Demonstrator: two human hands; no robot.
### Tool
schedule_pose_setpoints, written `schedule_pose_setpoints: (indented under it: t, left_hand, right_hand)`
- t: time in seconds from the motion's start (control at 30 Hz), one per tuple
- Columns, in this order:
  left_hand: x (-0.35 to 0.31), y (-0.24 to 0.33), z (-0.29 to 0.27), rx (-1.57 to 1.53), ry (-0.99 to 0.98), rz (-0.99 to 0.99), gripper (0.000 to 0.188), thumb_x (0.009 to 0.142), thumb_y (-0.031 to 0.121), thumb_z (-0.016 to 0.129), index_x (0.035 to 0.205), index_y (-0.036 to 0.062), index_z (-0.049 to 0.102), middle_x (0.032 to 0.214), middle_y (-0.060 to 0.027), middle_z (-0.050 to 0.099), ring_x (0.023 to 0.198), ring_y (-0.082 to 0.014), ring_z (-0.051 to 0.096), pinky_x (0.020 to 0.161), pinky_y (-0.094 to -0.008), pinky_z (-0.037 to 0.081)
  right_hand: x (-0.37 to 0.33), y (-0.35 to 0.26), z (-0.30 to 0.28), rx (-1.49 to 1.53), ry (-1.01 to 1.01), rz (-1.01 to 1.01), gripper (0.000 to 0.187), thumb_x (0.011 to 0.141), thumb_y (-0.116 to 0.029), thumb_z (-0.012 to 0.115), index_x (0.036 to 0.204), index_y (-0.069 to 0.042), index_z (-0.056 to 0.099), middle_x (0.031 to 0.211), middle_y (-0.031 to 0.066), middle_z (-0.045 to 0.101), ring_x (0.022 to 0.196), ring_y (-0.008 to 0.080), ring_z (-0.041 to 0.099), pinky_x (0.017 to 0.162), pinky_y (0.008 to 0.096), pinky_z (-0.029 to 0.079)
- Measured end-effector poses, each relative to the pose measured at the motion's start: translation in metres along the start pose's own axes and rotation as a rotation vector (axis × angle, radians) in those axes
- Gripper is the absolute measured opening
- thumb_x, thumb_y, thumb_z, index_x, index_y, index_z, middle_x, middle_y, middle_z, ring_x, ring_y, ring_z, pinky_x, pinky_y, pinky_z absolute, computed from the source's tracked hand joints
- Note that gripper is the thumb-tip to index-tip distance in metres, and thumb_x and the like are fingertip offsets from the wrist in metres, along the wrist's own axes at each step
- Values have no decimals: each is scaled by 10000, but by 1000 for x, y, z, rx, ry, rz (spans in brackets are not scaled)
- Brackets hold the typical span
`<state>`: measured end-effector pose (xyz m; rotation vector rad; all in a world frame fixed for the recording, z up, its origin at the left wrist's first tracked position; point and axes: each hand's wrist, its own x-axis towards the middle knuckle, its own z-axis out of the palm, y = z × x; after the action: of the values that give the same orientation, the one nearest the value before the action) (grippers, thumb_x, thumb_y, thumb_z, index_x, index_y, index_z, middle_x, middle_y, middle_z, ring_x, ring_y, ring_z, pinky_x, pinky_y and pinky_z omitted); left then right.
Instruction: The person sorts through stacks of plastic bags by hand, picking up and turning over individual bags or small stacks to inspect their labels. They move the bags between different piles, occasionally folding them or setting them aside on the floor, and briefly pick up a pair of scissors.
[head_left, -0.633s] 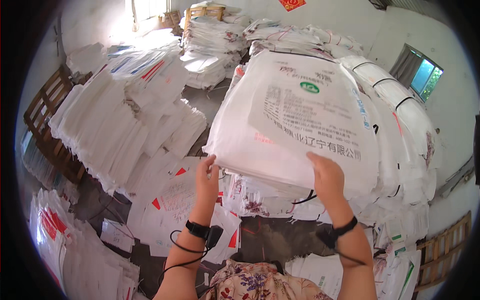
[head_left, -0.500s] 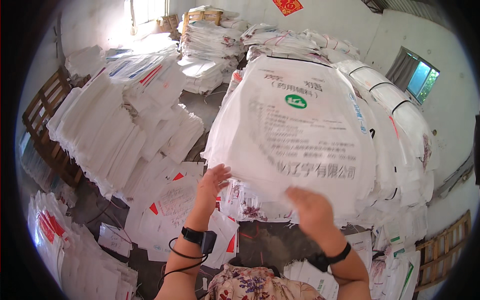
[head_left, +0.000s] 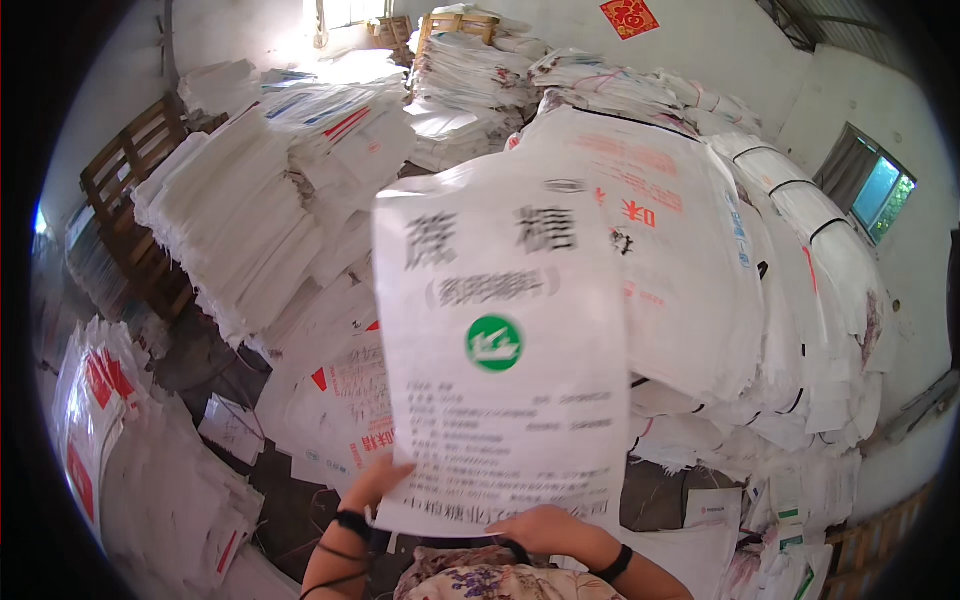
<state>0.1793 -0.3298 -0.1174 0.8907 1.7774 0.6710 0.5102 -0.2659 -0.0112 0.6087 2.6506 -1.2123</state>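
**Empty white sack held up by its lower edge**

The white woven sack [head_left: 500, 350], with a green round mark in its middle, stands upright in front of the person, above the lap. It looks empty, so I judge it light, thin and floppy, a little slippery; the lower corners seem the best place to grip. The left hand [head_left: 378, 487] pinches the lower left corner, fingers closed on it. The right hand [head_left: 545, 528] lies under the bottom edge, but its fingers are hidden, so I cannot tell their state. The sack is blurred. Behind it the tied stacks of sacks [head_left: 760, 260] are partly covered.
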Motion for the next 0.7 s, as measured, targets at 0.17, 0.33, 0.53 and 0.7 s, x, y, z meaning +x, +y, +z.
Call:
schedule_pose_setpoints:
  t: [0.17, 0.33, 0.53, 0.7]
  left_hand:
    - [-185, -130, 74, -179, 11, -206, 362, 920, 119, 522, 1231, -58, 577, 1145, -164, 659, 1124, -270, 599, 959, -369, 477]
    - [-331, -181, 179, -466, 111, -277, 392, 881, 275, 654, 1185, 29, 638, 1133, -77, 680, 1008, -165, 615, 905, -335, 484]
    - [-382, -148, 240, -148, 365, -396, 382, 827, 227, 664, 1161, 41, 652, 1074, -95, 680, 913, -166, 621, 820, -330, 513]
    - [-405, -131, 284, -1121, 656, -438, 417, 832, 274, 663, 1199, 78, 638, 1042, -50, 661, 924, -174, 628, 750, -313, 533]
  right_hand:
    - [-16, 7, 81, 33, -304, -142, 301, 953, -311, 439, 1183, -242, 621, 1004, 176, 669, 937, 369, 638, 787, 450, 502]
    - [-64, -34, 86, -128, -666, -325, 286, 941, -281, 468, 1165, -241, 640, 975, 165, 677, 922, 355, 645, 776, 431, 512]
    - [-89, -47, 61, -134, -334, -514, 236, 872, -146, 606, 1090, -140, 696, 939, 147, 690, 871, 314, 674, 746, 363, 527]
    - [-67, -74, 59, -172, -496, -602, 251, 838, -108, 645, 1085, -127, 687, 883, 163, 683, 806, 325, 675, 699, 365, 521]
